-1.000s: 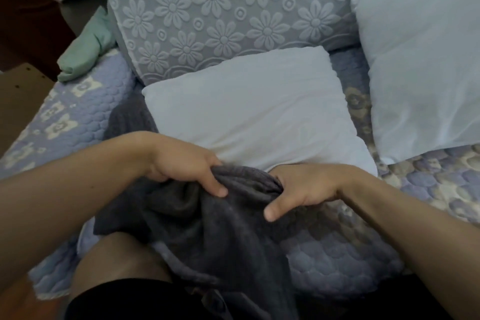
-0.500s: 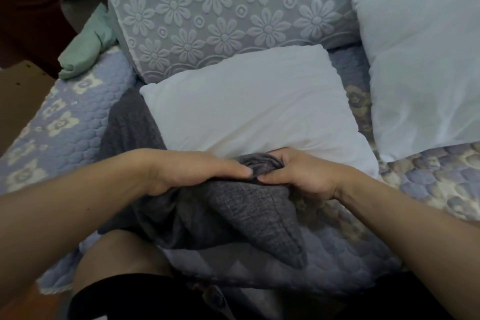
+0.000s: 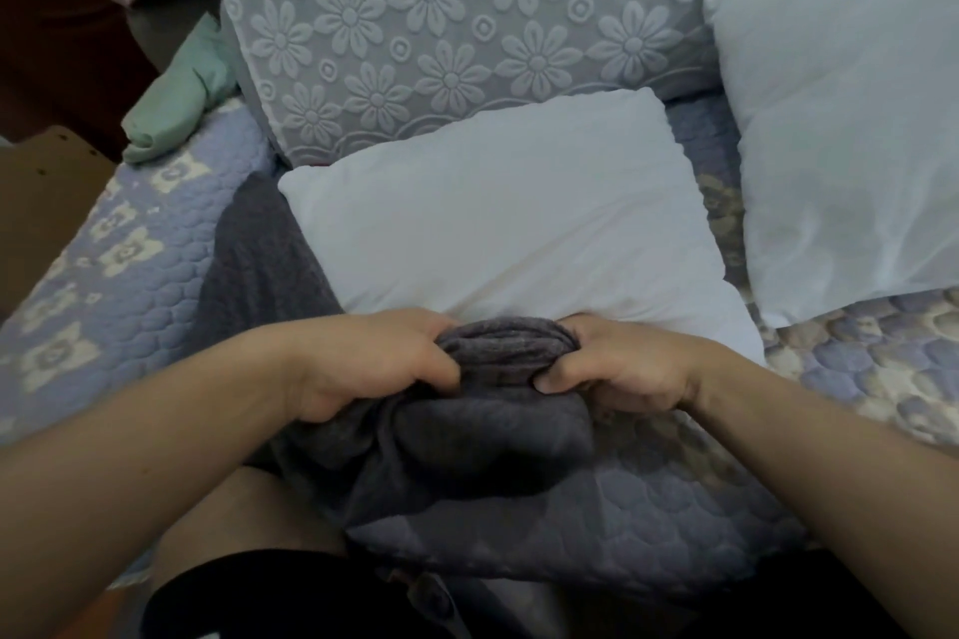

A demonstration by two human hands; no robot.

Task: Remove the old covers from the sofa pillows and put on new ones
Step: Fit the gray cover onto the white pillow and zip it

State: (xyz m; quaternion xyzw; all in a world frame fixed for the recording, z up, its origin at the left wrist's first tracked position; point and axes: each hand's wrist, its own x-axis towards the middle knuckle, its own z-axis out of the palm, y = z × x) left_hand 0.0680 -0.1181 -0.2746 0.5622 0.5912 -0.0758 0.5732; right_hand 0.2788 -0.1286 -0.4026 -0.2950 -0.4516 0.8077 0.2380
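A bare white pillow lies flat on the quilted sofa seat in front of me. At its near edge my left hand and my right hand both grip a dark grey cover, bunched into folds between them. The rest of that cover hangs toward my lap. Another dark grey cloth lies partly under the pillow's left side. A second bare white pillow leans at the right.
The sofa back carries a grey lace throw with flowers. A folded green cloth rests at the sofa's far left, beside a brown board. The seat pad is lilac and quilted. My knee shows at the bottom.
Both hands have gathered the grey cover into tighter folds and brought it up against the near edge of the white pillow. The hanging part has shortened.
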